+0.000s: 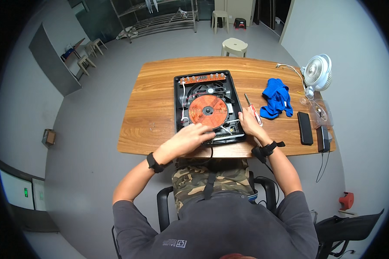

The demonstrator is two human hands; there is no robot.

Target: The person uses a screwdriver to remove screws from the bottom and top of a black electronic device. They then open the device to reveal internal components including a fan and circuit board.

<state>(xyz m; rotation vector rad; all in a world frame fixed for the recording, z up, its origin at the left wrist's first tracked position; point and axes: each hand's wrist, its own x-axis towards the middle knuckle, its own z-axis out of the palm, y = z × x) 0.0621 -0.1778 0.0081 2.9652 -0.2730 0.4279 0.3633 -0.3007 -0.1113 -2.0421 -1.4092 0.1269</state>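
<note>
Both our hands rest on the opened black induction cooker (180,97) lying flat at the middle of the wooden table (147,103), its copper-coloured round coil (208,111) exposed. Our left hand (193,134) lies spread over the near edge, fingers loosely open, gripping nothing we can make out. Our right hand (249,120) touches the right edge beside the red-handled screwdriver (252,108); whether it holds anything we cannot tell. A crumpled blue cloth (277,97) lies farther right.

Both hands (220,129) on opened cooktop (207,105)
</note>
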